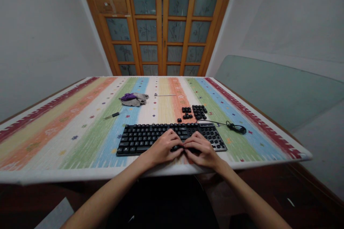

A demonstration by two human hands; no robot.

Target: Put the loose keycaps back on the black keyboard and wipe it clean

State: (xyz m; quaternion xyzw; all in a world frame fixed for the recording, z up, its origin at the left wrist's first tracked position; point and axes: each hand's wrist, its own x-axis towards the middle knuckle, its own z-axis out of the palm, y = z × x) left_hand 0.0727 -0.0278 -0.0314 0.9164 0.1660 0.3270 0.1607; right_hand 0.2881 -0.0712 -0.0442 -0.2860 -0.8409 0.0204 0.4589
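A black computer keyboard [142, 139] lies along the near edge of the table. Its left and middle keys have their caps, while the number block [211, 136] at the right end shows bare key stems. My left hand [166, 146] rests at the near edge of the keyboard, right of its middle, fingers curled and closed. Against its fingertips, my right hand [201, 149] is closed too, thumb and fingers drawn together. Whatever sits between the fingertips is too small and covered to make out. Behind the keyboard, loose black keycaps [199, 111] stand in grouped rows.
A grey and purple cloth [134, 99] and a small brush with a black handle [112, 115] lie at left. A thin rod [165, 95] is farther back. The coiled cable [236, 127] rests right of the keyboard. A striped cloth [80, 132] covers the table.
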